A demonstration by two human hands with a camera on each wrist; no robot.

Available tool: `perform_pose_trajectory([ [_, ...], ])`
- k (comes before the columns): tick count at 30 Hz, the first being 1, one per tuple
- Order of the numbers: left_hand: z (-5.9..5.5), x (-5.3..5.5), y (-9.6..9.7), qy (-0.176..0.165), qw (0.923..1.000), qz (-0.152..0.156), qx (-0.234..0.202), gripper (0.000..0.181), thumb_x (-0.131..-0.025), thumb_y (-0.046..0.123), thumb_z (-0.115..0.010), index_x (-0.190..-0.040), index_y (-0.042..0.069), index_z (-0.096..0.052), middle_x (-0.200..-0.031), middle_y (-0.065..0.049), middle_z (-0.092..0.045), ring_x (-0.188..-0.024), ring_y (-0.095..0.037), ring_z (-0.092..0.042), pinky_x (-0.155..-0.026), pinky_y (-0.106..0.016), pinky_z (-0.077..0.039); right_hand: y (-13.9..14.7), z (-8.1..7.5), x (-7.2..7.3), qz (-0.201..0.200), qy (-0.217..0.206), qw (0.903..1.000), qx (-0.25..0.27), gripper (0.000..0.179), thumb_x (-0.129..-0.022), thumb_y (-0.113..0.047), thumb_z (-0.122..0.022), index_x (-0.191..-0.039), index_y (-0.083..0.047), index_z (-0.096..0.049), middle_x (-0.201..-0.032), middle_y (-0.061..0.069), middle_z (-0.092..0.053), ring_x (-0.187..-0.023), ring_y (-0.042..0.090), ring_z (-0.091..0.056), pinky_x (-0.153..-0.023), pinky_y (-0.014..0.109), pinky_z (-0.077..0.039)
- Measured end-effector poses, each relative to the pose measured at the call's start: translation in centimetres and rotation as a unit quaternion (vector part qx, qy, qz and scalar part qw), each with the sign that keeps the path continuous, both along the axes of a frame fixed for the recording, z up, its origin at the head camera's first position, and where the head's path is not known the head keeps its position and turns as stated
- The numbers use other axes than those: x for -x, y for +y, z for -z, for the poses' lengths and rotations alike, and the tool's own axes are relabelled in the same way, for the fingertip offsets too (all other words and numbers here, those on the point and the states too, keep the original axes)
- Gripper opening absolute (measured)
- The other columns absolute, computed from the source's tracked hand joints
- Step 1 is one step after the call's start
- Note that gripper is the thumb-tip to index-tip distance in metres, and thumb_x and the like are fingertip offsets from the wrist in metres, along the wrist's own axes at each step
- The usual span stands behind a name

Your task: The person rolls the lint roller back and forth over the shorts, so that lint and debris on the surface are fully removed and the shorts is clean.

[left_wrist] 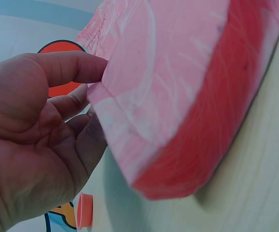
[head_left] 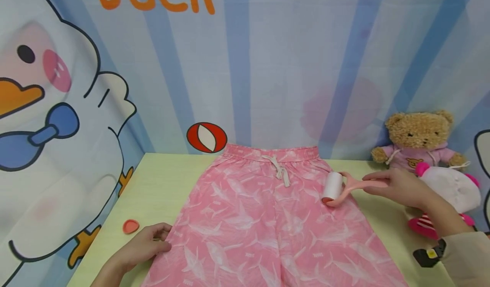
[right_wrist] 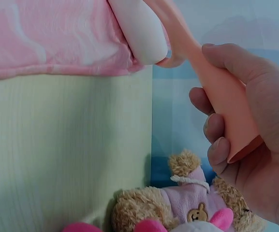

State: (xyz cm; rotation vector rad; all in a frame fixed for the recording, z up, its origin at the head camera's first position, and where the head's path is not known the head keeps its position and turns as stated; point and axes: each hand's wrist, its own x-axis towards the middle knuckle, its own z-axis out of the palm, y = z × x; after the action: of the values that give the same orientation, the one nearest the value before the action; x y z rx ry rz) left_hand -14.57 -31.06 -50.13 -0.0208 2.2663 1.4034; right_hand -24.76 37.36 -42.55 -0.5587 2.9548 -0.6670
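Observation:
Pink shorts [head_left: 268, 219] with a white fish print and a drawstring [head_left: 281, 172] lie spread flat on the table, waistband toward the back. My right hand [head_left: 400, 187] grips the pink handle of a lint roller [head_left: 333, 187], whose white roll rests on the upper right side of the shorts. In the right wrist view the fingers curl round that handle [right_wrist: 226, 104]. At the left edge of the shorts, my left hand [head_left: 143, 244] pinches the fabric between thumb and fingertips; the left wrist view shows the edge [left_wrist: 129, 125] raised off the table.
A small round orange cap [head_left: 131, 226] lies left of the shorts. At the right back sit a teddy bear [head_left: 417, 140] in a pink hoodie and a white-and-pink plush toy [head_left: 448, 189]. A striped duck-print cloth [head_left: 275, 66] hangs behind the table [head_left: 164, 180].

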Motion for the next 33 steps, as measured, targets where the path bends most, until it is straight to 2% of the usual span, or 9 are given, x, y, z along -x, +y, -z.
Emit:
perform_pose_trajectory([
  [5,0.0,0.1,0.1,-0.001,1.0000,-0.002,0.001,0.039,-0.091,0.005,-0.069,-0.128,-0.007,-0.059,-0.100,-0.010,-0.061,-0.087,-0.023,-0.059,-0.069,-0.034,-0.052,-1.0,0.5,0.5,0.002,0.000,1.0000,0.005,0.044,-0.095,-0.045,-0.074,-0.126,-0.013,-0.075,-0.073,-0.011,-0.064,-0.058,0.011,-0.048,-0.058,0.031,-0.040],
  [10,0.0,0.1,0.0,0.002,1.0000,-0.001,0.000,0.040,-0.091,0.005,-0.069,-0.128,-0.007,-0.059,-0.100,-0.010,-0.062,-0.086,-0.023,-0.059,-0.068,-0.034,-0.052,-2.3,0.7,0.9,0.007,-0.012,0.9999,0.006,0.050,-0.095,-0.049,-0.073,-0.130,-0.013,-0.073,-0.076,-0.006,-0.066,-0.058,0.013,-0.049,-0.058,0.033,-0.040],
  [16,0.0,0.0,0.0,0.009,1.0000,0.000,-0.001,0.040,-0.090,0.004,-0.069,-0.127,-0.007,-0.059,-0.099,-0.010,-0.061,-0.086,-0.023,-0.058,-0.068,-0.033,-0.051,-4.0,1.4,1.5,-0.004,-0.018,0.9991,0.039,0.048,-0.096,-0.046,-0.073,-0.130,-0.012,-0.073,-0.096,-0.002,-0.073,-0.061,0.014,-0.054,-0.060,0.035,-0.044],
  [19,0.0,0.0,0.0,0.012,0.9999,-0.001,0.001,0.040,-0.090,0.004,-0.070,-0.127,-0.007,-0.059,-0.099,-0.010,-0.060,-0.087,-0.023,-0.057,-0.068,-0.032,-0.051,-5.1,1.9,1.8,-0.006,-0.010,0.9983,0.056,0.046,-0.095,-0.046,-0.074,-0.128,-0.013,-0.074,-0.106,0.005,-0.075,-0.071,0.017,-0.061,-0.064,0.036,-0.047],
  [22,-0.1,0.0,0.0,0.012,0.9999,-0.003,0.003,0.040,-0.090,0.004,-0.070,-0.126,-0.007,-0.059,-0.099,-0.010,-0.060,-0.087,-0.023,-0.057,-0.068,-0.032,-0.050,-6.2,2.6,2.1,-0.001,-0.002,0.9974,0.072,0.049,-0.094,-0.047,-0.075,-0.128,-0.013,-0.075,-0.116,0.010,-0.074,-0.089,0.022,-0.068,-0.070,0.038,-0.052],
  [25,0.0,0.0,0.0,0.012,0.9999,-0.004,0.006,0.040,-0.090,0.004,-0.070,-0.126,-0.007,-0.059,-0.099,-0.010,-0.060,-0.087,-0.023,-0.057,-0.069,-0.032,-0.050,-7.2,3.2,2.3,0.000,0.011,0.9964,0.085,0.052,-0.093,-0.048,-0.076,-0.129,-0.010,-0.074,-0.123,0.014,-0.072,-0.105,0.029,-0.068,-0.079,0.043,-0.054],
  [29,0.0,0.0,0.1,0.012,0.9998,-0.006,0.011,0.039,-0.090,0.004,-0.070,-0.126,-0.007,-0.059,-0.099,-0.009,-0.060,-0.088,-0.023,-0.057,-0.070,-0.033,-0.051,-8.5,3.5,2.6,0.004,0.025,0.9958,0.088,0.053,-0.092,-0.048,-0.076,-0.130,-0.010,-0.073,-0.123,0.015,-0.072,-0.110,0.033,-0.067,-0.085,0.050,-0.053],
  [33,-0.1,-0.1,0.1,0.010,0.9998,-0.011,0.012,0.039,-0.090,0.005,-0.070,-0.126,-0.007,-0.059,-0.099,-0.010,-0.061,-0.089,-0.023,-0.058,-0.071,-0.034,-0.051,-9.5,3.7,2.9,0.010,0.034,0.9951,0.093,0.051,-0.092,-0.048,-0.077,-0.127,-0.012,-0.075,-0.120,0.013,-0.073,-0.108,0.033,-0.068,-0.086,0.052,-0.053],
])
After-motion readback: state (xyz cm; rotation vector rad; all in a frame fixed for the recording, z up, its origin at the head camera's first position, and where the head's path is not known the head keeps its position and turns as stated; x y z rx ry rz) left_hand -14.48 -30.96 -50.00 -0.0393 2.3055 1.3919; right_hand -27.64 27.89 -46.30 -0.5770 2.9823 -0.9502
